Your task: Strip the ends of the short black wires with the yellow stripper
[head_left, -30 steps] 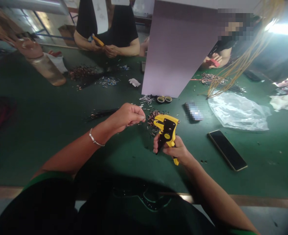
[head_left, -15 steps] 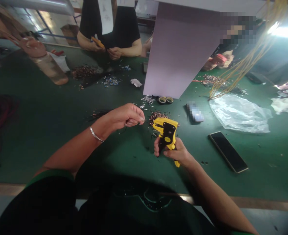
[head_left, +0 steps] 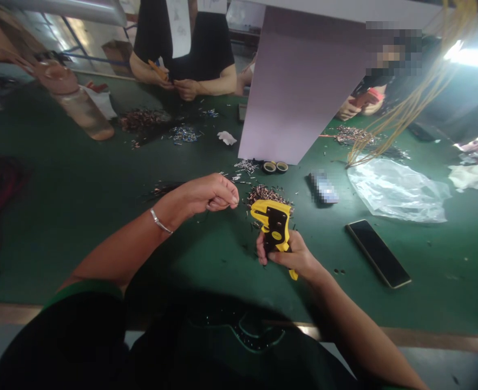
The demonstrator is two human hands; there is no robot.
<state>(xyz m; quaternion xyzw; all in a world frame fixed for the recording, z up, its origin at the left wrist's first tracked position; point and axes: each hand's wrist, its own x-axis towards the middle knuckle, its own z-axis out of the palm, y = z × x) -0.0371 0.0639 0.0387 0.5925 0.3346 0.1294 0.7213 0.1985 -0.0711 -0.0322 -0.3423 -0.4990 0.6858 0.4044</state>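
My right hand (head_left: 289, 254) is wrapped round the handles of a yellow and black wire stripper (head_left: 277, 219), whose jaws point up and left. Left of the tool, my left hand (head_left: 220, 195) is pinched closed at the fingertips; what it holds is too small to name. The two hands are apart. Just beyond the tool lies a pile of short copper-coloured wire pieces (head_left: 263, 193). Farther back are small white and silver pieces (head_left: 246, 166) beside two black tape rolls (head_left: 275, 167).
A phone (head_left: 379, 253), a clear plastic bag (head_left: 401, 189) and a small pixelated object (head_left: 323, 187) lie on the right. A bottle (head_left: 84, 111) lies back left. A pale panel (head_left: 295, 86) stands mid-table. Two people work across the green table (head_left: 80, 189).
The wire stripper and my right hand have shifted slightly left and down. My left hand has hardly moved. Across the table, the people's hands have shifted a little with their tools.
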